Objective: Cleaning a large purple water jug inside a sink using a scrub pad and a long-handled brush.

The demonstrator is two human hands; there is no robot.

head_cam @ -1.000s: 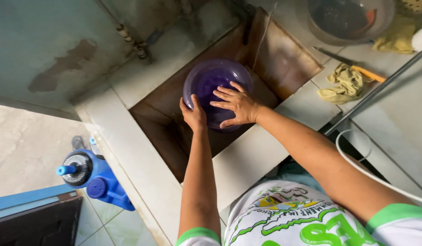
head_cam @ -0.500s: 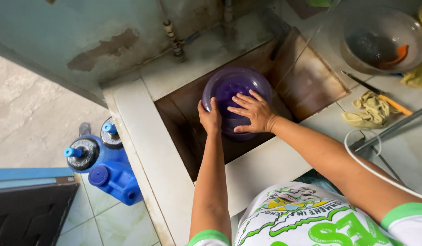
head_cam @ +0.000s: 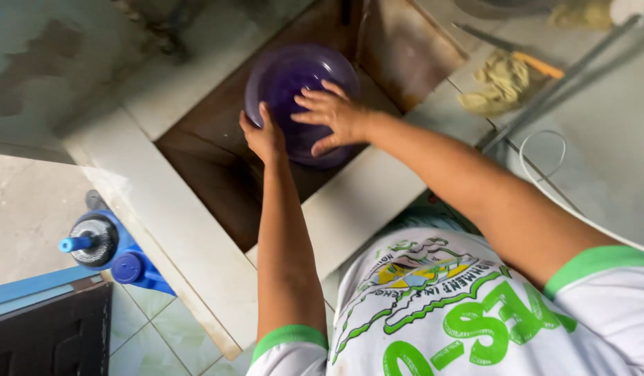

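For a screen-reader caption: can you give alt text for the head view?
Seen from above, the left hand grips the rim of a purple plastic bowl over a brown tiled sink while the right hand presses inside it. A yellow cloth lies on the counter.

We see a round, translucent purple bowl (head_cam: 294, 87), tilted with its hollow facing us, held over the brown sunken basin (head_cam: 217, 167) near its far corner.
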